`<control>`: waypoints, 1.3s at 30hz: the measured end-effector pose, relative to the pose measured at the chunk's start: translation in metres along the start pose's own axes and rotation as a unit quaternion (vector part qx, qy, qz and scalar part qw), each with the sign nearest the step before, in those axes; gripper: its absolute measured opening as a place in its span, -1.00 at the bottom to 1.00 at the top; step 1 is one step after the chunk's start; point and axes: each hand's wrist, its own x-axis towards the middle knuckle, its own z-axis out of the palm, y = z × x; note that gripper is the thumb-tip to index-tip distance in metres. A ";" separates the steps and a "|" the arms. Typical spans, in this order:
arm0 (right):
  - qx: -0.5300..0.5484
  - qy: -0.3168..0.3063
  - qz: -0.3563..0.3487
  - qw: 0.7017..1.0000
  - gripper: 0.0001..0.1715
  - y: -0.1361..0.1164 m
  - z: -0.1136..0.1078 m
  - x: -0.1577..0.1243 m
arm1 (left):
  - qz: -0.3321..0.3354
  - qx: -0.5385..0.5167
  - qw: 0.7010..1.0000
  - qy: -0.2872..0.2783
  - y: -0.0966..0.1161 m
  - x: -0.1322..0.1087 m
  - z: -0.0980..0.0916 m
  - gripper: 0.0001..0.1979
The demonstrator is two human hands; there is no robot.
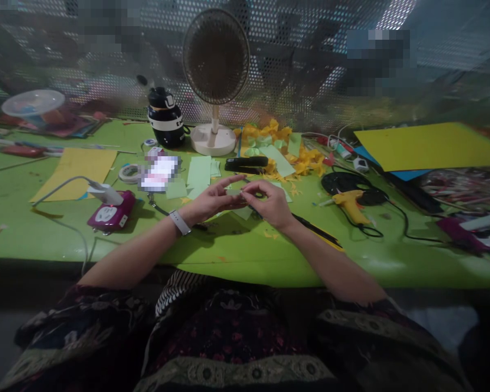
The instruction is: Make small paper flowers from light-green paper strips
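Over the middle of the green table, my two hands meet around a small piece of light green paper [233,192]. My left hand [212,202], with a watch at the wrist, grips it between thumb and fingers while the index finger stretches outward. Thumb and index of my right hand [271,204] pinch at the paper's right end; the fingertips partly hide it. Just beyond the hands lie light green paper strips [198,170] and a black stapler [247,163]. A yellow-and-black tool [318,233], perhaps a cutter, lies beside my right forearm.
Behind stand a fan [215,140] and a dark bottle [165,128]. At left are a purple power socket [116,213], a tape roll [128,173] and a blurred phone [159,174]. Yellow paper cuttings [269,132] sit at the back; a yellow glue gun [350,204] lies right.
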 end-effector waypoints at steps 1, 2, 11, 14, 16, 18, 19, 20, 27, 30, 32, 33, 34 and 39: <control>-0.002 0.000 0.000 1.000 -0.94 0.000 0.000 0.000 | 0.002 -0.001 1.000 -0.002 0.000 0.000 0.000 -0.39; -0.005 0.001 0.000 1.000 -0.94 0.000 0.000 0.000 | 0.003 -0.002 1.000 -0.004 -0.001 0.001 0.000 -0.39; 0.004 0.005 -0.017 1.000 -0.92 0.002 0.000 0.000 | 0.024 -0.021 0.999 -0.039 -0.004 0.003 -0.006 -0.40; 0.004 0.010 -0.017 1.000 -0.93 0.002 0.000 0.000 | 0.027 -0.022 0.999 -0.042 -0.005 0.002 -0.006 -0.40; 0.001 0.010 -0.010 1.000 -0.94 0.001 0.001 0.000 | 0.025 -0.024 0.999 -0.039 -0.005 0.002 -0.006 -0.39; -0.001 0.010 -0.005 1.000 -0.94 0.001 0.001 0.000 | 0.025 -0.026 0.999 -0.037 -0.006 0.002 -0.005 -0.39; 0.001 0.009 -0.003 1.000 -0.94 0.001 0.001 0.000 | 0.025 -0.025 0.999 -0.035 -0.006 0.003 -0.005 -0.39; 0.004 0.009 -0.001 1.000 -0.93 0.002 0.001 0.000 | 0.025 -0.024 0.999 -0.034 -0.006 0.003 -0.005 -0.38; 0.048 -0.005 0.030 0.998 -0.84 0.003 0.002 0.000 | 0.027 -0.019 0.999 -0.031 -0.007 0.003 -0.007 -0.36; 0.026 0.008 -0.001 1.000 -0.93 0.003 0.002 0.000 | 0.024 -0.007 0.999 -0.033 -0.007 0.003 -0.007 -0.33; 0.010 0.025 -0.027 0.999 -0.92 0.003 0.002 0.000 | 0.024 0.010 0.999 -0.030 -0.008 0.004 -0.008 -0.31; 0.005 0.028 -0.036 0.999 -0.91 0.003 0.002 0.001 | 0.026 0.020 0.999 -0.028 -0.008 0.004 -0.008 -0.31; 0.001 0.028 -0.041 0.999 -0.90 0.004 0.001 0.001 | 0.029 0.033 0.999 -0.023 -0.007 0.004 -0.009 -0.32; -0.016 0.011 -0.025 1.000 -0.90 0.006 -0.004 0.003 | 0.022 0.191 0.980 0.048 -0.001 0.004 -0.010 -0.64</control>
